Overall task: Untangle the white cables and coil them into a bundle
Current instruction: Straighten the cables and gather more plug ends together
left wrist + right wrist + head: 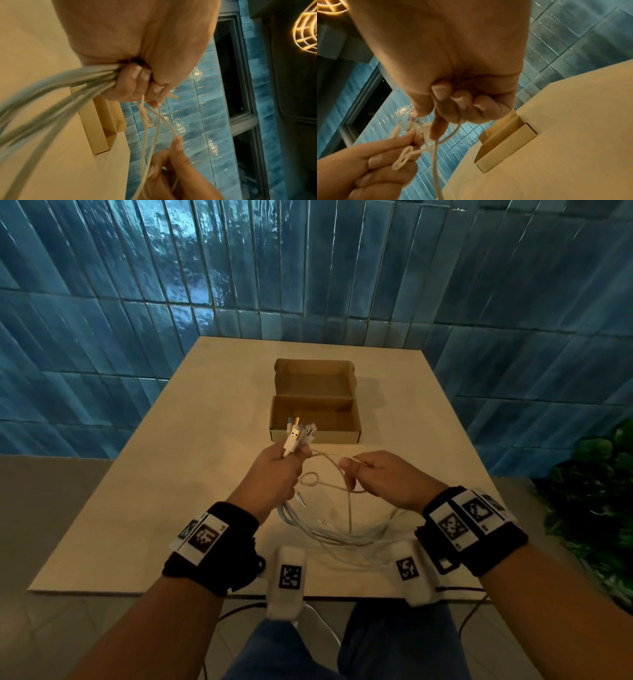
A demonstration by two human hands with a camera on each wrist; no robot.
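The left hand (274, 470) is closed in a fist around a bunch of white cables (329, 529), with the plug ends (298, 434) fanning out above the knuckles toward 12 o'clock, one USB plug facing the head camera. From the underside of the fist the cables drop in long loops toward 5 o'clock and sag onto the near part of the pale table (154, 491). The left wrist view shows the fingers (126, 81) curled tight over the thick strands (blurred there, close to the lens).

The right hand (383, 479), at 3 o'clock from the left and just apart from it, pinches a single thin strand between thumb and curled fingers; the forefinger (439, 127) points downward along the strand. Between the two hands, that strand forms a small twisted loop (308, 479) right beside the left fist, seen also in the right wrist view (404, 157).

An open cardboard box (315, 419) sits on the table at 12 o'clock beyond the hands, lid flap leaning back. Blue tiled wall (308, 268) rises behind; green foliage (596, 501) stands at 3 o'clock.
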